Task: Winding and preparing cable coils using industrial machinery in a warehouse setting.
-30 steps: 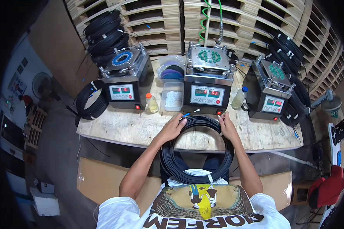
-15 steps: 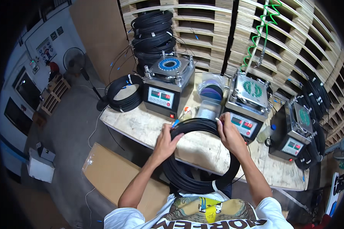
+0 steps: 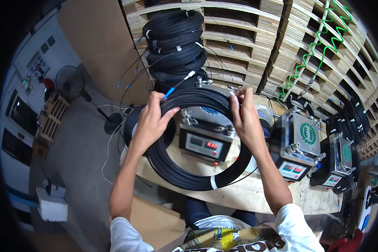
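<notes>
A coil of black cable [image 3: 185, 178] is held up by both my hands over the table, its ring upright toward the far side. My left hand [image 3: 150, 122] wraps the coil's upper left, thumb on the inner edge. Beside those fingers a blue connector with a white tip [image 3: 169, 93] sticks out from the coil. On the upper right, my right hand [image 3: 247, 119] grips the coil, with a small white piece at the fingertips. A white tie [image 3: 213, 182] circles the coil's lower part. Through the ring shows a metal machine [image 3: 206, 145] with a lit red display, partly hidden.
Behind it rises a stack of black cable coils [image 3: 176, 31] with loose blue-tipped ends. Two more machines [image 3: 298, 143] with green-ringed tops stand to the right on the wooden table [image 3: 256, 197]. Wooden pallets [image 3: 239, 29] line the back; a standing fan [image 3: 71, 82] is at left.
The coil has been lifted up and away from my body, over the left machine toward the stack. Both hands keep hold of it, and the view has shifted.
</notes>
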`<action>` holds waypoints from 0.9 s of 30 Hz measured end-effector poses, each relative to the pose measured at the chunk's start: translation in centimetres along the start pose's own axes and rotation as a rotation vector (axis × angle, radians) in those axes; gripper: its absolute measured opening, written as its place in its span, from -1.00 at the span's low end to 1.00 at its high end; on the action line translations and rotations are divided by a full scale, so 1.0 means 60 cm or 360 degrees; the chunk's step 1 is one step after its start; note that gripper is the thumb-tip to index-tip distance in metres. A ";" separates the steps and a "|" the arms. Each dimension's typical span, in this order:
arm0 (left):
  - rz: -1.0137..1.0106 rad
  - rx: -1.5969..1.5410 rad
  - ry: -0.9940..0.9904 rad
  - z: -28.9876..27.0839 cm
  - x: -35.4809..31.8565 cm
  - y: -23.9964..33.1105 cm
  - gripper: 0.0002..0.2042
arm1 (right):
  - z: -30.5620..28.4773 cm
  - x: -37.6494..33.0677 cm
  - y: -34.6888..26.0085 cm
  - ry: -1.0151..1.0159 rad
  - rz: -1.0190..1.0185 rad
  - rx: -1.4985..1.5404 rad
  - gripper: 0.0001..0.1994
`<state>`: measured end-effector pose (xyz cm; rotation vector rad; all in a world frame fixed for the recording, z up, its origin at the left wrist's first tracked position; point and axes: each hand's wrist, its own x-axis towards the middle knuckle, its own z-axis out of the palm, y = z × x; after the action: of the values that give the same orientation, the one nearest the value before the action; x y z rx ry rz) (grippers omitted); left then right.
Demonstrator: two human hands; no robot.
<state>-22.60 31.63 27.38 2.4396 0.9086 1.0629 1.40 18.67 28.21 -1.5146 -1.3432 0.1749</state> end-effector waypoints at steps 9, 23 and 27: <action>0.0459 -0.0239 -0.0082 0.110 0.065 -0.126 -0.56 | 0.063 0.017 0.090 0.0360 0.0202 -0.0072 -0.84; 0.0635 -0.0172 -0.0360 0.079 0.135 -0.110 -0.53 | 0.074 -0.008 0.124 0.0658 -0.0053 -0.0157 -0.83; 0.0584 -0.0107 -0.0450 0.083 0.133 -0.088 -0.51 | 0.061 -0.006 0.148 0.0675 -0.0051 -0.0067 -0.81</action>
<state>-17.00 40.67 25.60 2.6702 0.3394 0.8067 4.36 22.18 19.77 -1.4631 -1.0339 -0.1886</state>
